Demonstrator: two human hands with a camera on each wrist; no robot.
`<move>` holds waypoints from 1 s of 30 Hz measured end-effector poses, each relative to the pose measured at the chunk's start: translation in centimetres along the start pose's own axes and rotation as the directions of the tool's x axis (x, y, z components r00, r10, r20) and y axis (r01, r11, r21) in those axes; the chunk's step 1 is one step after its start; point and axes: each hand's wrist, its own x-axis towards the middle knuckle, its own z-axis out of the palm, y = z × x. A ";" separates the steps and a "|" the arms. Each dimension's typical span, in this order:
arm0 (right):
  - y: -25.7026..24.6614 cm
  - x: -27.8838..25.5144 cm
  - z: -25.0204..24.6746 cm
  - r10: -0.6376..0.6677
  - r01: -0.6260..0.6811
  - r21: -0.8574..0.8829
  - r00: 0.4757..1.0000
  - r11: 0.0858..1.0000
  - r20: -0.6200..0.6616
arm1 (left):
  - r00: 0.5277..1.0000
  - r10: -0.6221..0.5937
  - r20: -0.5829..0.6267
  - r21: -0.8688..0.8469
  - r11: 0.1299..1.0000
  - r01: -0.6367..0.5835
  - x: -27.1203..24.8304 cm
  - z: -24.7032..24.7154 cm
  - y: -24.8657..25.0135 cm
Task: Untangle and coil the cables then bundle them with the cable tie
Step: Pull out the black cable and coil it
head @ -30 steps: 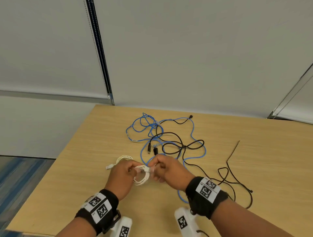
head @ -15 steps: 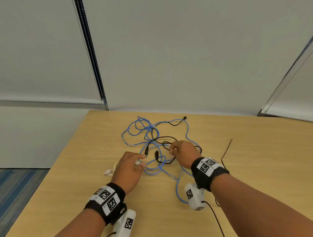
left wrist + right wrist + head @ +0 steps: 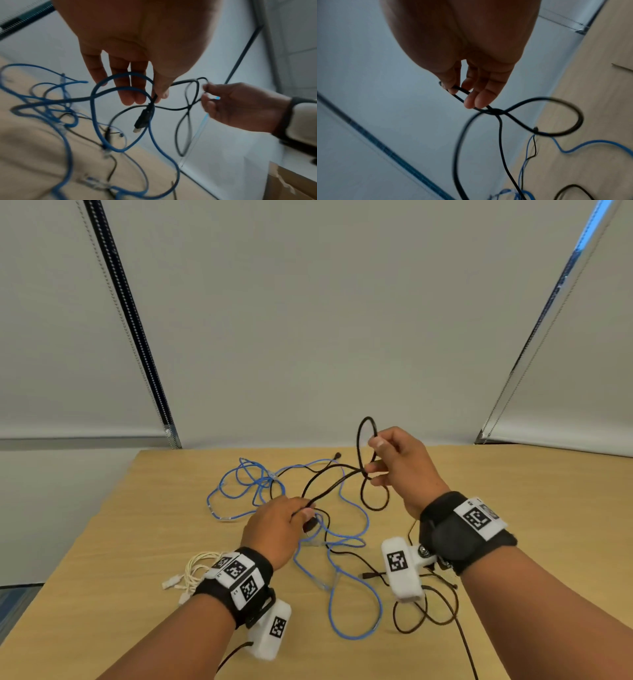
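1. Nearest you, the coiled white cable [image 3: 197, 571] lies on the wooden table [image 3: 120, 542], just beside your left wrist.
2. Your left hand [image 3: 274, 525] pinches the black cable [image 3: 334, 484] close to its USB plug [image 3: 143, 119], which hangs below your fingertips.
3. The blue cable [image 3: 354, 604] sprawls in loose loops across the table, one loop hanging around the plug in the left wrist view.
4. Farther out and raised, your right hand [image 3: 399, 465] pinches the same black cable between thumb and fingers, where it crosses itself into loops above and below.
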 end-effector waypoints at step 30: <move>4.0 -0.6 -6.4 0.061 0.175 -0.570 0.927 0.802 0.371 | 0.941 -0.199 -0.275 -0.817 0.563 -0.119 3.9 -2.1 6.9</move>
